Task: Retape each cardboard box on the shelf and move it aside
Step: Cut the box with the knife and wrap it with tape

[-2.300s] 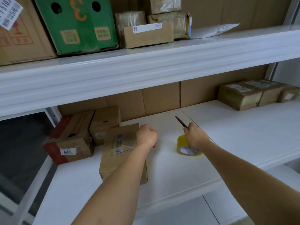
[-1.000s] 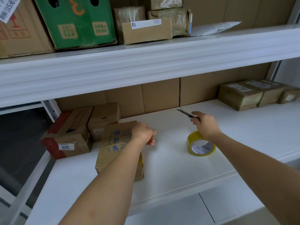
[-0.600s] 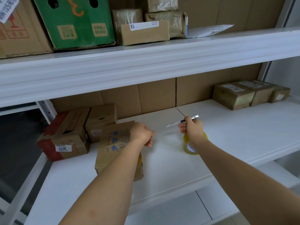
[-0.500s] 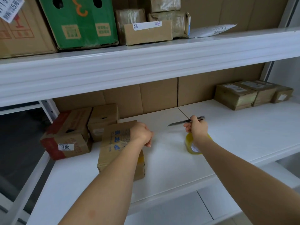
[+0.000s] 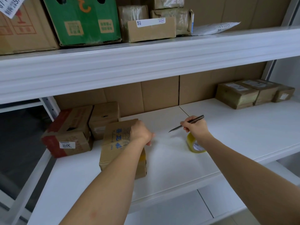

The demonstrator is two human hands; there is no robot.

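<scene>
Left hand clenched on right edge of cardboard box, tape strip apparently pinched. Knife grasped in right hand above tape roll on shelf.

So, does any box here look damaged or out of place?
Yes. On the upper shelf, the taped brown parcel behind the labelled box has torn, crumpled corners. On the lower shelf, the box under the left hand sits askew.

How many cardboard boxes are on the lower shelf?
6: three at left, the front box under the left hand, two behind; three far right. More may be hidden.
</scene>
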